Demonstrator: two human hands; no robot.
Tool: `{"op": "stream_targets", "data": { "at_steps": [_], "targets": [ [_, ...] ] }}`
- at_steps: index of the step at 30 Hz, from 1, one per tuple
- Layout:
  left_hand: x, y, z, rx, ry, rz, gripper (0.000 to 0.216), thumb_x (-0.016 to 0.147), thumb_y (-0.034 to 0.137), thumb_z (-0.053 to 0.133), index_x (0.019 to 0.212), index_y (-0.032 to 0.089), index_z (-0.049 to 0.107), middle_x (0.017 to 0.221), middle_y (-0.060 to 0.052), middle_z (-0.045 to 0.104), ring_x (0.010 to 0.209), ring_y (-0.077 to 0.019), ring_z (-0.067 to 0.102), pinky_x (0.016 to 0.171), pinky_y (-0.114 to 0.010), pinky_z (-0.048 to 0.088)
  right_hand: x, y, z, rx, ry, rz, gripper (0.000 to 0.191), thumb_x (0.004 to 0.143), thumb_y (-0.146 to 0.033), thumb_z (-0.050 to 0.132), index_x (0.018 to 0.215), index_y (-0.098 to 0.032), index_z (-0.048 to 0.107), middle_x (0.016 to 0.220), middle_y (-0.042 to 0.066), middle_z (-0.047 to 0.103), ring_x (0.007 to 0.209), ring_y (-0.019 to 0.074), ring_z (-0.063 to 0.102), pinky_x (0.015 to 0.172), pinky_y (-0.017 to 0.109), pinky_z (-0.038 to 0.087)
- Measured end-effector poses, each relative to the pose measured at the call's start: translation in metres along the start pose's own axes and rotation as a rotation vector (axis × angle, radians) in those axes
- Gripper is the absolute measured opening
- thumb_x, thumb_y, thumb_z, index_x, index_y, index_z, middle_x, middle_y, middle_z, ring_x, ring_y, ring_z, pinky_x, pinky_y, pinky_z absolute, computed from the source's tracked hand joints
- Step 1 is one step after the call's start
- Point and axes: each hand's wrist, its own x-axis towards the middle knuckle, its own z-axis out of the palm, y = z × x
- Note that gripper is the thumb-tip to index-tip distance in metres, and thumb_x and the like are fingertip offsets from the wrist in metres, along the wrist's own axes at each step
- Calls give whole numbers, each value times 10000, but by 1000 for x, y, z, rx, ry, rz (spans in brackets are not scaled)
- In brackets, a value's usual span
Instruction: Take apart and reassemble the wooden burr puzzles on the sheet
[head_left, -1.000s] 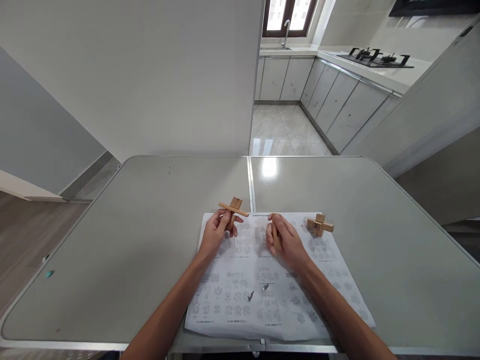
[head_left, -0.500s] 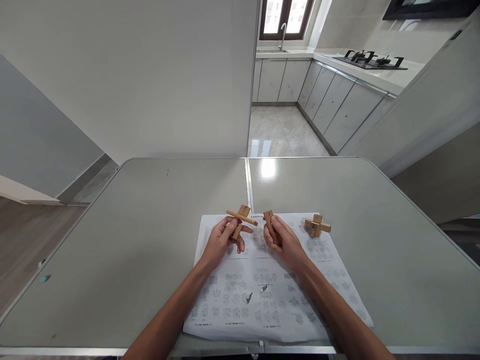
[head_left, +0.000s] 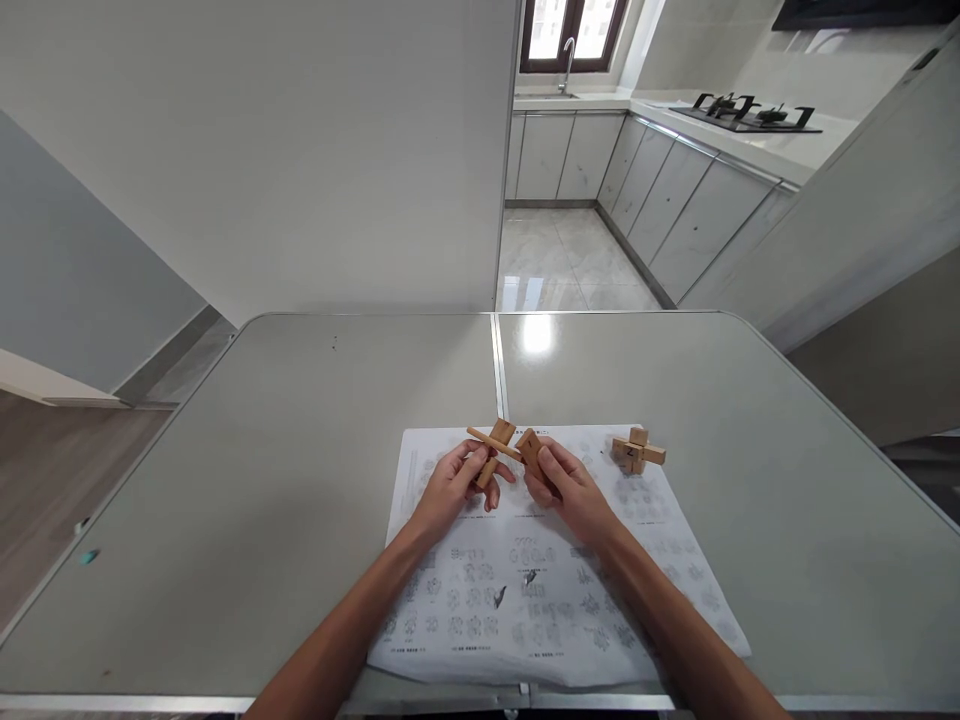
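Note:
My left hand [head_left: 457, 480] pinches a wooden cross piece [head_left: 495, 447] made of two crossed sticks, held just above the printed sheet [head_left: 540, 590]. My right hand [head_left: 570, 487] grips a single wooden block [head_left: 529, 447], its tip touching the cross piece's right end. Both hands hover close together over the sheet's far edge. A small assembled wooden puzzle [head_left: 637, 450] rests on the sheet to the right of my right hand.
The sheet of diagrams lies on a grey table [head_left: 262, 450] with a centre seam. Behind the table stands a white wall panel [head_left: 300, 150]. A kitchen with cabinets, sink and a gas hob [head_left: 750, 112] opens at the far right.
Both hands have drawn together: the left hand carried the cross piece rightward, and the right hand raised its block until it met the cross piece.

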Motion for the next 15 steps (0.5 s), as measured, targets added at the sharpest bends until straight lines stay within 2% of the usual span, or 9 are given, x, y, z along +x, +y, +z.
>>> {"op": "stream_targets", "data": {
  "at_steps": [2, 5, 10, 15],
  "targets": [
    [0, 0, 0, 3, -30, -6, 378, 1005, 542, 641, 1018, 168, 582, 893, -81, 761, 539, -121, 623, 553, -269, 442, -1, -1, 2, -62, -23, -6, 456, 987, -640, 646, 1164, -221, 685, 584, -74, 431, 489, 95, 287, 468, 244, 229],
    [0, 1, 0, -18, -71, -18, 380, 1004, 539, 643, 1018, 161, 599, 834, -52, 721, 540, -122, 609, 560, -271, 440, -3, -3, 6, -127, -41, -19, 487, 968, -660, 654, 1147, -211, 712, 562, -68, 463, 463, 96, 304, 449, 246, 245],
    [0, 2, 2, -8, -93, -53, 410, 996, 583, 637, 1002, 177, 577, 827, -43, 702, 549, -124, 597, 577, -275, 425, -3, -1, 10, -228, 53, -100, 453, 961, -635, 673, 1118, -216, 742, 605, -37, 538, 493, 120, 395, 476, 259, 290],
    [-4, 6, 4, -1, -147, -93, 404, 1007, 583, 629, 1075, 190, 570, 769, -10, 665, 535, -95, 526, 576, -253, 377, -2, 4, 10, -252, 77, -124, 420, 981, -613, 659, 1140, -228, 716, 566, -64, 477, 497, 126, 376, 495, 262, 297]
  ]
}}
